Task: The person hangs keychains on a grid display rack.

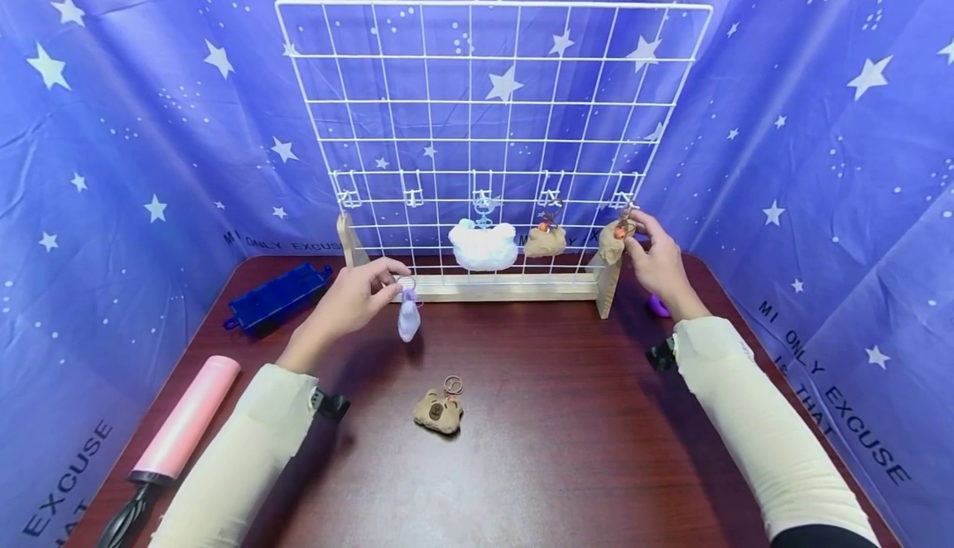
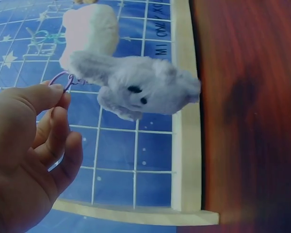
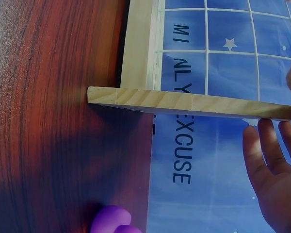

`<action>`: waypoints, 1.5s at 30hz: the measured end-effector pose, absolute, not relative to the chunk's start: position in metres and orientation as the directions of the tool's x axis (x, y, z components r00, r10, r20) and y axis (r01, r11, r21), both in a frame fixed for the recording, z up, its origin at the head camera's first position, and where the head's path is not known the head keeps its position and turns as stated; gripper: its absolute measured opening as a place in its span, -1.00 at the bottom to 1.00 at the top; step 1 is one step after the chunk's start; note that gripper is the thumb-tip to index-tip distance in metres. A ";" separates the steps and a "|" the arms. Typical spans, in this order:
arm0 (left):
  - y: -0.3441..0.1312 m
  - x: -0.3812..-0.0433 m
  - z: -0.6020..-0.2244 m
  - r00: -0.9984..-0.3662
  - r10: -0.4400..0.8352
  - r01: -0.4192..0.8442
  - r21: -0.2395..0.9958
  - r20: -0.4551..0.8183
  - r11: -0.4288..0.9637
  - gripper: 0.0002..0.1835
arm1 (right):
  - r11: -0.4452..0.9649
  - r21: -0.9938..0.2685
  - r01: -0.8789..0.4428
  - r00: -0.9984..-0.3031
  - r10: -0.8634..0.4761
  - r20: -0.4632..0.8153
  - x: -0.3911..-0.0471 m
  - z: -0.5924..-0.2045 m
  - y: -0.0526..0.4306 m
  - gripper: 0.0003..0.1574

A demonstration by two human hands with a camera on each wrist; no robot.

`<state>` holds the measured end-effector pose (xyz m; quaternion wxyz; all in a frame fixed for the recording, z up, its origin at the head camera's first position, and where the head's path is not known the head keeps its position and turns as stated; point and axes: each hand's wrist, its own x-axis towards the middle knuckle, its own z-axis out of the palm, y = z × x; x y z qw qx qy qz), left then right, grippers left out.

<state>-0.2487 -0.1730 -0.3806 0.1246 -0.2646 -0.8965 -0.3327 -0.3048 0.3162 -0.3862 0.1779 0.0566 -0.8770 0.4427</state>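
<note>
My left hand [image 1: 365, 291] pinches the purple ring [image 2: 62, 81] of a lavender plush keychain [image 2: 140, 85] between thumb and finger. The plush, with ears and two dark eyes, dangles before the white wire grid. At the grid's right end, my right hand [image 1: 659, 254] is beside a brown plush keychain [image 1: 614, 242] on the end hook. Its lower fingers [image 3: 269, 145] lie against the wooden upright [image 3: 184, 101]; I cannot tell whether its thumb and index finger hold the plush. A white plush [image 1: 483, 246] and another brown plush [image 1: 546, 240] hang from the grid.
On the table lie a brown bear-faced keychain [image 1: 438, 411], a blue tray [image 1: 277, 295] at left, and a pink pump [image 1: 190, 420] nearer the front. Something purple [image 1: 658, 306] sits behind the right wrist. Hooks [image 1: 412, 192] line the grid [image 1: 492, 57] on its wooden stand [image 1: 507, 290].
</note>
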 end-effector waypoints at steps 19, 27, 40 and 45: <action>-0.155 -0.271 -0.348 -0.763 0.179 0.580 0.536 0.621 0.613 -0.76 | 0.585 -0.764 -0.272 -0.926 0.057 0.373 -0.306 -0.388 0.316 -0.39; -0.145 -0.277 -0.337 -0.751 0.123 0.590 0.575 0.649 0.567 -0.75 | 0.578 -0.772 -0.266 -0.931 0.052 0.360 -0.305 -0.387 0.316 -0.38; -0.138 -0.286 -0.333 -0.762 0.039 0.548 0.612 0.646 0.570 -0.75 | 0.609 -0.750 -0.259 -0.929 0.057 0.367 -0.306 -0.389 0.316 -0.39; -0.136 -0.288 -0.332 -0.775 0.047 0.534 0.614 0.630 0.581 -0.74 | 0.601 -0.757 -0.257 -0.929 0.062 0.364 -0.306 -0.387 0.317 -0.40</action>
